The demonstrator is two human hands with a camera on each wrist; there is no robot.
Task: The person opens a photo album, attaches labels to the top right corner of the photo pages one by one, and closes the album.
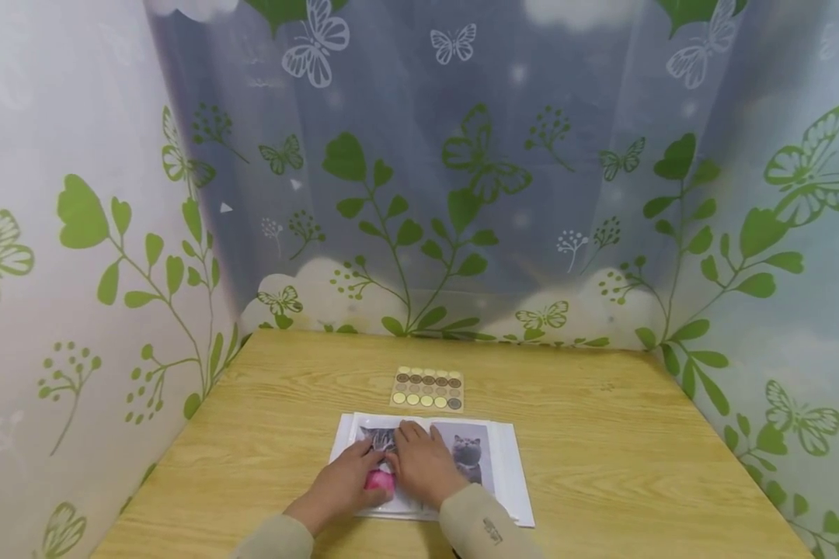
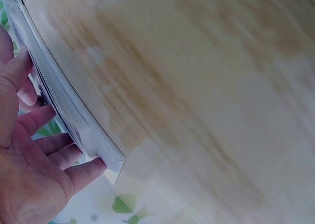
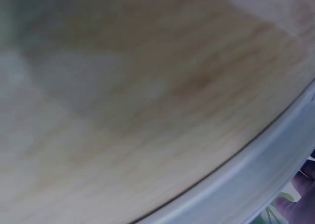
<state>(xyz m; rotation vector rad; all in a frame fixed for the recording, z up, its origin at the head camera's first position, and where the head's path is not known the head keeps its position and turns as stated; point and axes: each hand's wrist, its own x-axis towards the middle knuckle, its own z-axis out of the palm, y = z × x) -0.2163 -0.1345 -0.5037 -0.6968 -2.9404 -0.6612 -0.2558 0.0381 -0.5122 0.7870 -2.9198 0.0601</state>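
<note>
Beyond both your grips hangs a printed curtain, grey-blue in the middle and paler at the sides, patterned with butterflies and leafy stems. Below your grips spreads the wood-grain counter. Directly under them lies a white photo album, its two pages facing up. Your left grip is unclenched, its fingers extended and touching the left page from its outer side. Your right grip, also unclenched, lies across the middle of the album, fingers reaching forward, just beside the left one. To the right of your right grip, a grey cat photo fills the right page; between your hands, partly covered, shows a tabby cat photo. A sheet of round stickers, brown and yellow, lies ahead of your grips, near the album. Against your left grip's thumb side sits a bright pink patch; you cannot tell whether it is printed.
</note>
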